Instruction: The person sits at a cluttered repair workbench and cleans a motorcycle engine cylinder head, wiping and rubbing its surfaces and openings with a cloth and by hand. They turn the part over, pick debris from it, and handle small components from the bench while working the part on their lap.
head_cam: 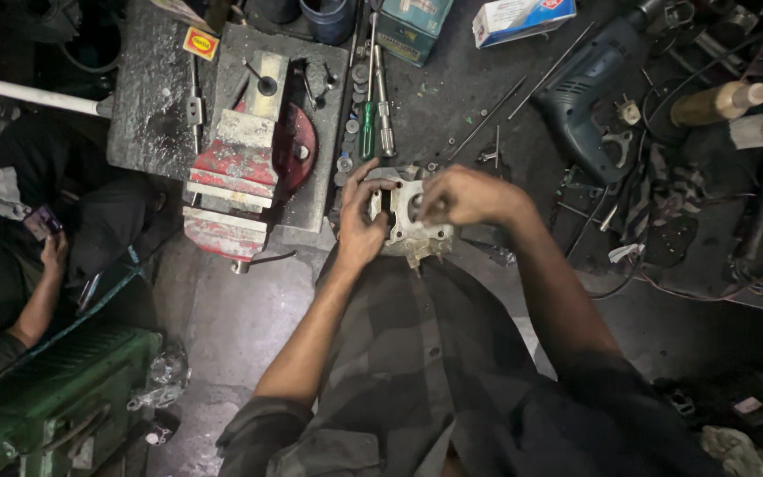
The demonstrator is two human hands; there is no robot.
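Observation:
I hold a pale grey cast metal part (410, 231) with round openings over the front edge of a dark workbench (470, 88). My left hand (359, 221) grips its left side, fingers curled over the top. My right hand (461, 196) rests on its upper right, fingertips pinched at one opening; whether they hold something small is hidden. A green-handled screwdriver (367, 131) and a metal socket tool (384, 106) lie just beyond the part.
A red bench vise (236, 181) is mounted left of my hands. A blue electric drill (585, 97), thin rods, boxes and bottles (724, 102) crowd the bench at right. Another person's hand holds a phone (43, 223) at far left, beside a green machine (55, 397).

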